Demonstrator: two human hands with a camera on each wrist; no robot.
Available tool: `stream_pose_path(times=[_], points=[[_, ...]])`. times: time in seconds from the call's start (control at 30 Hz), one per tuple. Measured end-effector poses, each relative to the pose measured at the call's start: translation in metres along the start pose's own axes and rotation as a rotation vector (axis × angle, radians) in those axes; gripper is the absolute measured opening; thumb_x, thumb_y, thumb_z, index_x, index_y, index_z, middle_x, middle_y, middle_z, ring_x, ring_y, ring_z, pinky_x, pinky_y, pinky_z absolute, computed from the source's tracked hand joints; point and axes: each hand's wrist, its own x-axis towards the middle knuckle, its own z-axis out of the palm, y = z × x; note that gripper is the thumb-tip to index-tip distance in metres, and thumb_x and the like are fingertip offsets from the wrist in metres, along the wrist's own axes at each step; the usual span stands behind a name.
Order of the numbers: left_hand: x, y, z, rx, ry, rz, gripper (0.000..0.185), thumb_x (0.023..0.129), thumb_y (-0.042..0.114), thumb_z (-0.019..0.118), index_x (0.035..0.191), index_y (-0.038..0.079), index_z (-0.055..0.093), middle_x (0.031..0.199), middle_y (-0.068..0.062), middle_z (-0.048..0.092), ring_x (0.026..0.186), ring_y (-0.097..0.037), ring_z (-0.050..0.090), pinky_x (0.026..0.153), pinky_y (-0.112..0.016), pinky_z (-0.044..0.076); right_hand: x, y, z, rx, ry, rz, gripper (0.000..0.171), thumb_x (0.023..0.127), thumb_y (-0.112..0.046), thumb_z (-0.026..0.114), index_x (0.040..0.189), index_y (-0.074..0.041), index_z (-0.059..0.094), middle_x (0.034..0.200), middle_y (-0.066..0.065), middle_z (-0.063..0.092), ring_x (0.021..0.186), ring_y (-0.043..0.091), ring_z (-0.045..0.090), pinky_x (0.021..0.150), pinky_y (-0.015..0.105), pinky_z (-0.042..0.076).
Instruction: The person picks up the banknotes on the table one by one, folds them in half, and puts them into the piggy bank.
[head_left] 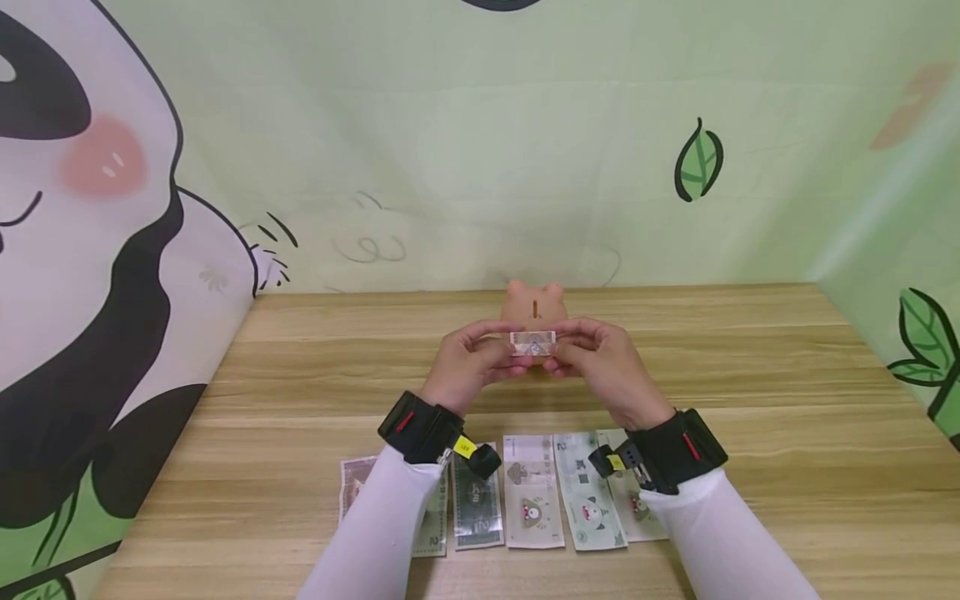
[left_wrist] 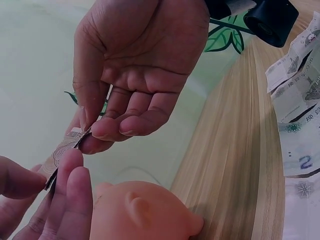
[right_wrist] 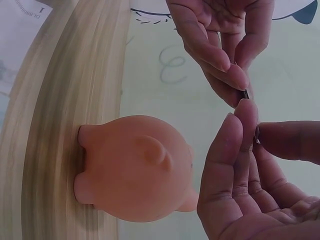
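A small folded banknote (head_left: 532,342) is held level between both hands, just in front of and above a peach piggy bank (head_left: 534,306) with a slot on its top. My left hand (head_left: 489,343) pinches the note's left end and my right hand (head_left: 576,342) pinches its right end. In the left wrist view the left hand (left_wrist: 86,136) nips the folded banknote (left_wrist: 62,154) between thumb and forefinger, above the piggy bank (left_wrist: 142,212). The right wrist view shows the right hand (right_wrist: 250,122) and only the note's thin edge beside the piggy bank (right_wrist: 132,167).
Several flat banknotes (head_left: 531,492) lie in a row near the front edge of the wooden table (head_left: 750,392), partly under my forearms. A green cartoon backdrop (head_left: 480,142) closes the back and both sides of the table.
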Motion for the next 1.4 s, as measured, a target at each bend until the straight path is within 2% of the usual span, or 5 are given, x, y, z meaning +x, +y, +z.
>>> stream_pose_path(times=[0.27, 0.6, 0.9, 1.13, 1.4], points=[[0.0002, -0.0005, -0.0003, 0.009, 0.0, 0.012, 0.024, 0.1, -0.006, 0.056, 0.121, -0.013, 0.065, 0.108, -0.013, 0.072, 0.085, -0.014, 0.075, 0.086, -0.031, 0.064, -0.0007, 0.0014, 0.0001, -0.018, -0.006, -0.027, 0.025, 0.101, 0.003, 0.055, 0.123, 0.011, 0.063, 0.097, 0.003, 0.073, 0.083, 0.011, 0.072, 0.084, 0.027, 0.063], [-0.0006, 0.0002, -0.0018, 0.071, -0.005, 0.011, 0.026, 0.102, 0.007, 0.059, 0.117, -0.011, 0.07, 0.106, -0.016, 0.077, 0.088, -0.014, 0.077, 0.091, -0.034, 0.063, 0.0008, 0.0007, 0.0002, -0.022, 0.025, 0.016, 0.033, 0.096, -0.004, 0.052, 0.121, 0.012, 0.068, 0.089, -0.001, 0.075, 0.082, 0.01, 0.072, 0.085, 0.027, 0.063], [-0.0013, -0.0013, -0.0013, 0.059, -0.043, 0.017, 0.025, 0.096, -0.005, 0.068, 0.119, -0.014, 0.068, 0.094, -0.005, 0.077, 0.088, -0.015, 0.076, 0.092, -0.033, 0.063, 0.0005, 0.0026, 0.0005, 0.009, -0.016, -0.019, 0.025, 0.1, -0.005, 0.062, 0.119, 0.012, 0.065, 0.093, -0.001, 0.076, 0.085, 0.012, 0.074, 0.085, 0.028, 0.063], [-0.0021, -0.0001, -0.0004, 0.053, -0.015, 0.034, 0.029, 0.092, -0.01, 0.07, 0.121, -0.01, 0.067, 0.097, -0.006, 0.078, 0.085, -0.018, 0.077, 0.089, -0.035, 0.064, 0.0004, 0.0037, 0.0012, 0.021, -0.028, -0.032, 0.022, 0.099, -0.001, 0.065, 0.116, 0.013, 0.064, 0.087, -0.002, 0.075, 0.082, 0.011, 0.073, 0.081, 0.026, 0.063], [-0.0033, 0.0001, 0.0048, 0.175, -0.03, 0.028, 0.021, 0.099, 0.009, 0.07, 0.113, -0.006, 0.073, 0.097, -0.015, 0.079, 0.083, -0.017, 0.077, 0.092, -0.046, 0.063, -0.0012, 0.0019, 0.0031, -0.044, 0.012, -0.041, 0.02, 0.098, 0.0, 0.066, 0.115, 0.011, 0.068, 0.091, 0.001, 0.076, 0.084, 0.017, 0.075, 0.081, 0.03, 0.064]])
